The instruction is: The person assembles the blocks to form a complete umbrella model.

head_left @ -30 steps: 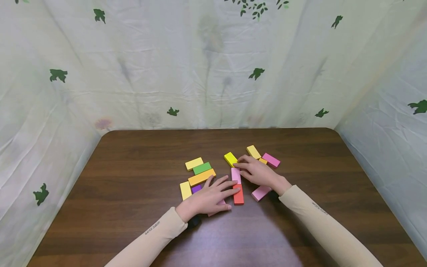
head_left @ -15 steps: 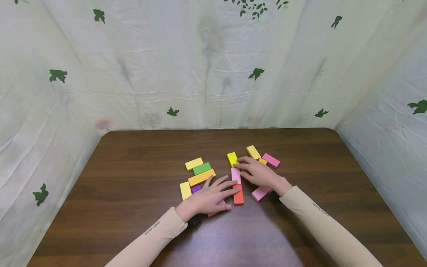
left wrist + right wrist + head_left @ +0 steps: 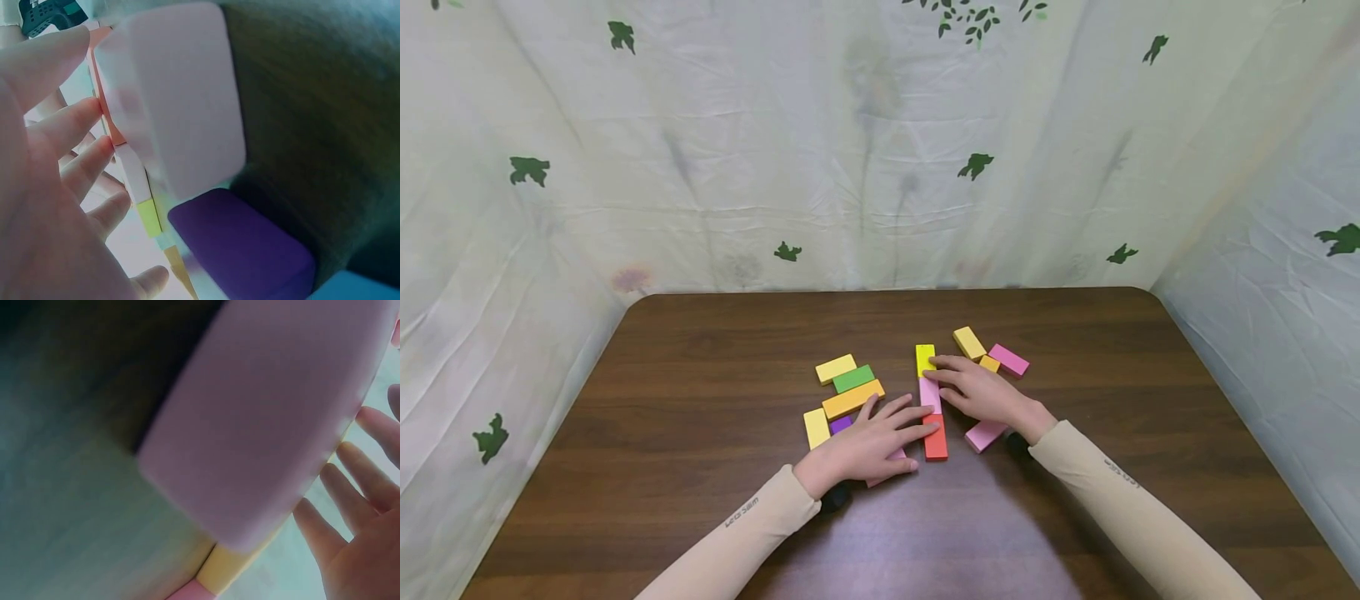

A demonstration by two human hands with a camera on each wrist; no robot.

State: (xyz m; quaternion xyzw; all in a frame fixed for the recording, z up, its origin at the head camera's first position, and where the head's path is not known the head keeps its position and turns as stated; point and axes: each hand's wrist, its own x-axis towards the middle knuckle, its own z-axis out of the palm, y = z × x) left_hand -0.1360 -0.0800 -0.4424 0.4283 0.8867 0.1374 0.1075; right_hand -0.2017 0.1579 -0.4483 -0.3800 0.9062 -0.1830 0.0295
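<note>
I have the left hand (image 3: pixel 868 442), fingers spread, on the red block (image 3: pixel 936 445) and the right hand (image 3: pixel 985 392), fingers apart, on the yellow block (image 3: pixel 925 355); between these, end to end on the worktop (image 3: pixel 730 358), lies a pink block (image 3: pixel 929 396).

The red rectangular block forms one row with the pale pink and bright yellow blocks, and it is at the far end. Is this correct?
The end is wrong: the head view shows the red block at the near end of that row, the bright yellow block farthest.
</note>
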